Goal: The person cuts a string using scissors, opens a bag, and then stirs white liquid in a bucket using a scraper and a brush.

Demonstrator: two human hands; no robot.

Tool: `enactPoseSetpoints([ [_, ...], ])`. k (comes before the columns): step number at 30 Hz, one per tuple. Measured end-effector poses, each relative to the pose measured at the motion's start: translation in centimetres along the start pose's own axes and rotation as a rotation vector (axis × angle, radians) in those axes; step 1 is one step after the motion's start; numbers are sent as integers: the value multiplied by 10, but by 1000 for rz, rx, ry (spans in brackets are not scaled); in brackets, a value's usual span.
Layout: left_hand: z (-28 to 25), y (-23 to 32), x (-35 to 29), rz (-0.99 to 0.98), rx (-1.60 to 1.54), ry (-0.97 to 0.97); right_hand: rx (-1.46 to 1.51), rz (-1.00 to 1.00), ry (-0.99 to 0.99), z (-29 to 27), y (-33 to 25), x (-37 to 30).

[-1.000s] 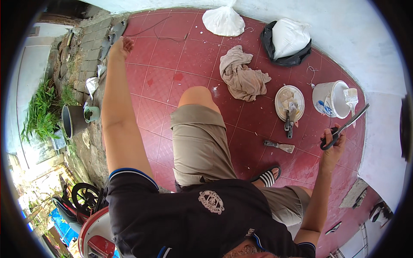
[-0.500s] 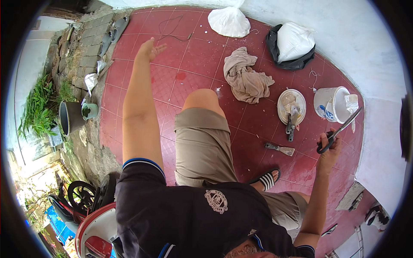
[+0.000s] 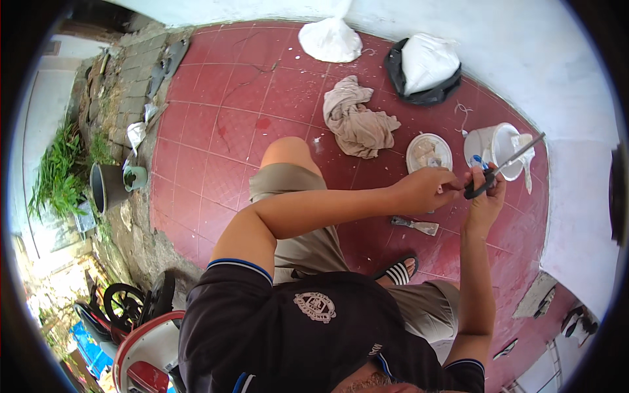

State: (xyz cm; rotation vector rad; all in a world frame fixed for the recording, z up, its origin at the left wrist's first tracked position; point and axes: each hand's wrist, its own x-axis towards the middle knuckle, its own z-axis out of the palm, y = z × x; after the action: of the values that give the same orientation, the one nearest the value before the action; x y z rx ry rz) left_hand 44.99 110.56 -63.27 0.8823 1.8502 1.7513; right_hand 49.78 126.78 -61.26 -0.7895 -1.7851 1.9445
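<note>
Wide head-worn fisheye view, downward onto the tiled floor (image 3: 196,164)

Blk shirt (image 3: 262,327) w/ blue-wht trim (image 3: 236,262), wht crest (image 3: 315,306), khaki shorts (image 3: 429,308), striped blk sandal (image 3: 398,272).

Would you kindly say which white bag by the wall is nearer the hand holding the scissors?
The right white bag, set in black plastic, is nearer that right hand; the left white bag is farther, without any.

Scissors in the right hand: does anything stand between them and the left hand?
Nothing visible stands between the left hand and the scissors, held by the right hand; whether they touch is unclear.
</note>
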Motion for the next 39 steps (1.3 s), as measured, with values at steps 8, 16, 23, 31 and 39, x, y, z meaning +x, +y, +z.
enactPoseSetpoints([
  [8, 55, 6, 19, -341, -305, 98, 74, -91, 102, -81, -27, 7],
  [16, 19, 20, 56, -621, -710, 106, -722, -122, 448, -384, 63, 61],
  [23, 27, 68, 86, -614, -304, 215, -1376, 377, 174, -478, 258, 84],
  [31, 3, 126, 125, -516, 123, 249, -1602, 470, 102, -464, 294, 128],
  [39, -19, 91, 179, -460, 379, -44, -1080, 39, -88, -346, 50, 130],
])
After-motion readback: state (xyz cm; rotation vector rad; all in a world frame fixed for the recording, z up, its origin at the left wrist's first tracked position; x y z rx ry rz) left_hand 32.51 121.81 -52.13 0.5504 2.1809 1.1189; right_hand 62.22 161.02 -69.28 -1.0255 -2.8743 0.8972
